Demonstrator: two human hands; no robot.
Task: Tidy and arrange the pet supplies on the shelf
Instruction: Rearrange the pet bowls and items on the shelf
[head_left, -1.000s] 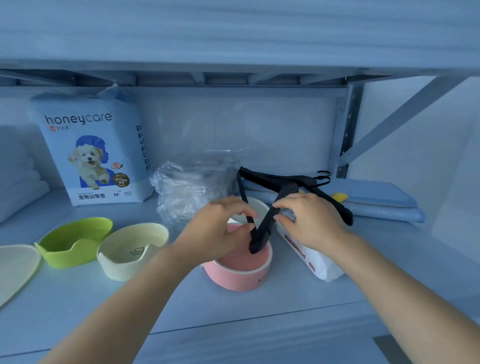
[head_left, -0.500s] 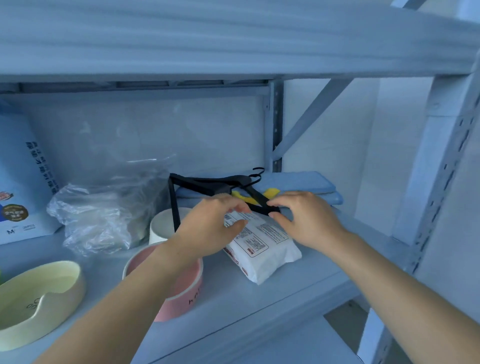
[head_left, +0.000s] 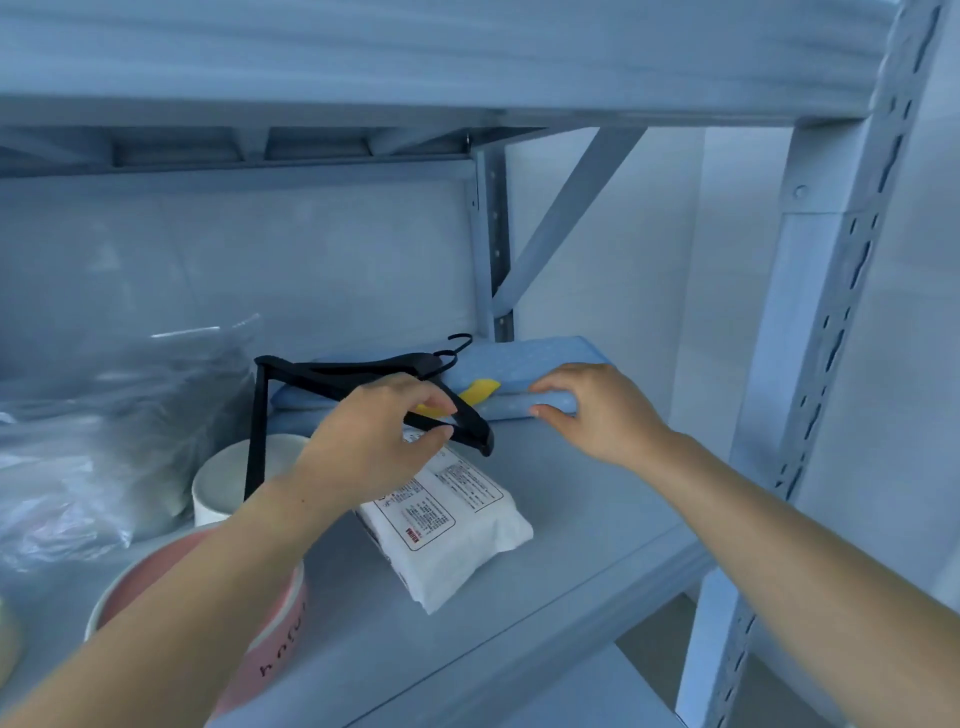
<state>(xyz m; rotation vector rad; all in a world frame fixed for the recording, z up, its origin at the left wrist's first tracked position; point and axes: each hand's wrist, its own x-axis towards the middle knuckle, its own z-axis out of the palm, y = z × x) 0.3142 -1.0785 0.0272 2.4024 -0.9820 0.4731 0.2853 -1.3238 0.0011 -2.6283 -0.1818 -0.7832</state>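
Hangers (head_left: 332, 376) lie on the shelf (head_left: 571, 519), leaning across the pads (head_left: 540, 356) and over the pack (head_left: 447, 535). Our left hand (head_left: 374, 441) pinches one black arm, probably to lift them clear, while our right hand (head_left: 597, 410) grips the pads' near edge at far right, likely steadying them.

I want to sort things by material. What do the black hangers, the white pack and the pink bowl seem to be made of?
Black hangers: likely plastic, matte, flat moulded arms.
White pack: soft plastic film, slightly glossy, creased at its end.
Pink bowl: ceramic or melamine, smooth thick rim; cannot tell which.
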